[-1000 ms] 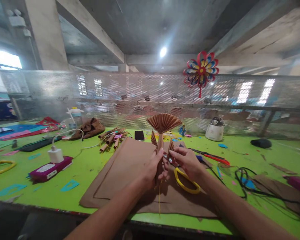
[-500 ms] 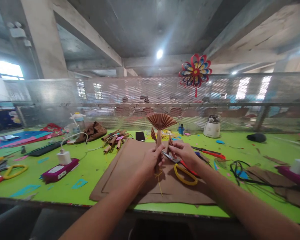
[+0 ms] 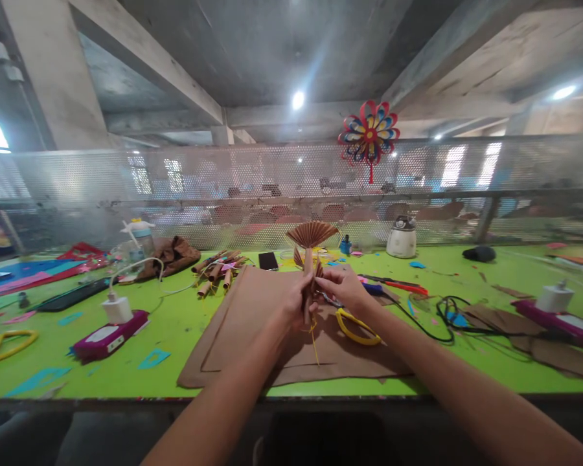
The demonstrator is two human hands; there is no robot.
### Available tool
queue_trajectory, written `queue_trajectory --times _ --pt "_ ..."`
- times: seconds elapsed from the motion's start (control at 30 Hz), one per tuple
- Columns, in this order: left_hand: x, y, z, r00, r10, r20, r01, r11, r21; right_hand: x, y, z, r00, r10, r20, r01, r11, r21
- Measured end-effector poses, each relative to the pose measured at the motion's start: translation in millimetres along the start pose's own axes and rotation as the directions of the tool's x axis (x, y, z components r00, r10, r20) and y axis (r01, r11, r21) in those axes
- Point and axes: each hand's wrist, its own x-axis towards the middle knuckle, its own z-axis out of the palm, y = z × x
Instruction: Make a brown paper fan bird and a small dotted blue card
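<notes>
My left hand (image 3: 298,301) is closed round the stem of a brown paper fan (image 3: 313,233), a pleated half-round on top of a rolled paper tube. A small pleated piece sticks out on the stem's left side, and a yellow string (image 3: 315,346) hangs from the lower end. Between the fingertips of my right hand (image 3: 342,285) is a small folded paper piece (image 3: 317,268), pressed against the stem's right side. Yellow-handled scissors (image 3: 357,329) lie below my right hand, their blades partly hidden by it. Brown paper sheets (image 3: 252,323) are spread beneath both hands.
Rolled paper tubes (image 3: 218,273) lie in a pile at the back left, near a phone (image 3: 268,261). Purple power strips (image 3: 111,336) with white plugs sit at both sides. Red-handled scissors (image 3: 403,287), a black cable (image 3: 444,317) and a white jar (image 3: 401,239) are on the right.
My right hand has moved left, bringing the small folded paper piece from beside the stem up against it. My left hand still holds the stem. The view has turned slightly right.
</notes>
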Motion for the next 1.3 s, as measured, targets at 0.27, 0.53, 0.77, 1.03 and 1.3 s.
queue_trajectory --times 0.27,0.53,0.77,1.03,1.3 --pt "-9 0 0.8 0.998 -0.041 0.050 0.040 0.999 0.026 -8 5 -9 0.989 -0.092 0.118 0.097 0.995 -0.035" --pt "-10 2 1.8 0.998 0.050 -0.031 -0.049 0.998 0.040 -9 4 -21 0.997 -0.055 -0.048 0.043 0.972 -0.233" --pt "-9 19 1.1 0.980 0.194 -0.051 -0.195 0.981 -0.020 0 2 -94 0.992 0.116 -0.043 -0.119 0.808 -0.577" --pt "-14 25 2.4 0.978 0.201 0.046 -0.201 0.979 -0.019 -3 21 -99 0.972 0.233 -0.016 -0.134 0.500 -0.856" --pt "-18 24 5.4 0.985 0.162 0.066 -0.163 0.987 0.008 31 31 -118 0.972 0.228 -0.051 -0.121 0.306 -0.944"
